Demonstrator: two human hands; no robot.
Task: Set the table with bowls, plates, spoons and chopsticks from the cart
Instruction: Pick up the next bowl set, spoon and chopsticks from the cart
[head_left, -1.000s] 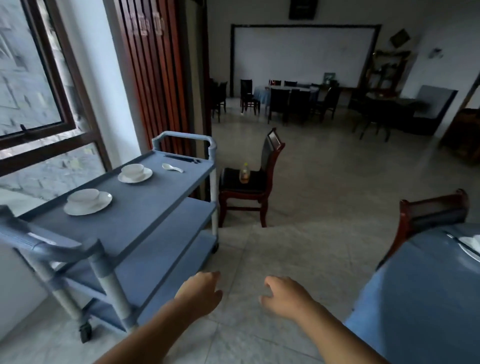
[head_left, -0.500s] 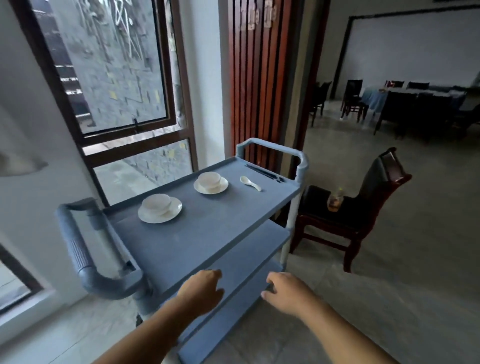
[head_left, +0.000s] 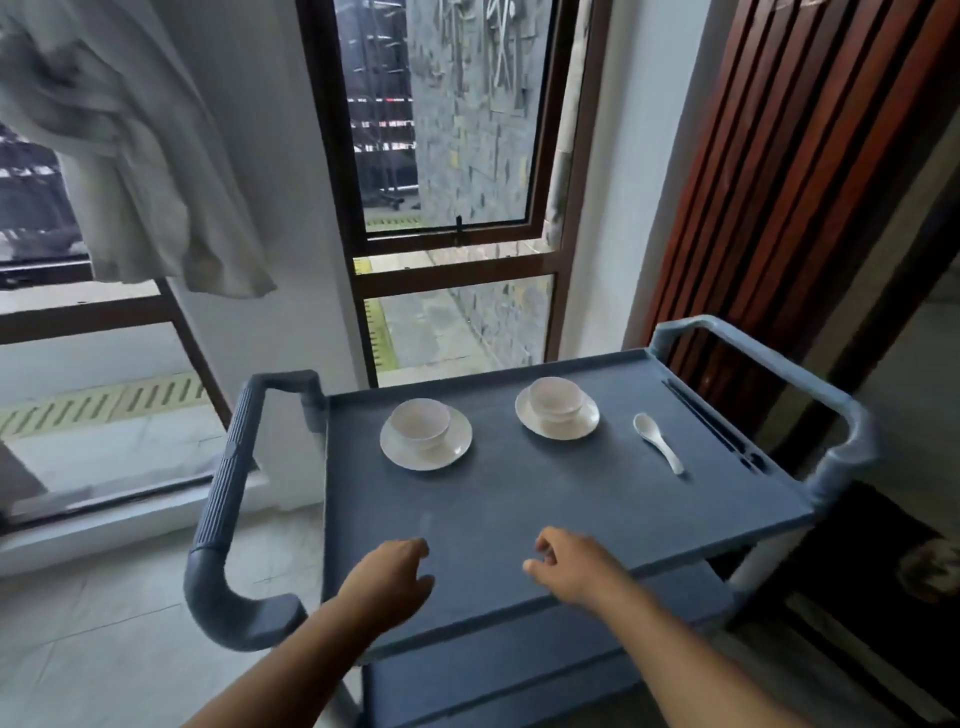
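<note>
Tableware sits on the top shelf of a blue plastic cart (head_left: 519, 519) that stands by a window (head_left: 457, 130). Toward the far left of the shelf a white bowl (head_left: 420, 422) stands upright on a white plate (head_left: 397, 453). To its right, apart from it, a second bowl (head_left: 556, 397) stands on a second plate (head_left: 588, 423). Farther right a white ceramic spoon (head_left: 657, 441) lies flat, bowl end away from the person. Dark chopsticks (head_left: 714, 425) lie together along the shelf's right rim, just beside the spoon. The left hand (head_left: 387, 582) and right hand (head_left: 576, 566) reach over the near edge of the shelf, well short of the dishes. Each grip is loose, fingers lightly curled and holding nothing; whether they touch the shelf cannot be told. A pale cloth (head_left: 130, 156) hangs at upper left.
</note>
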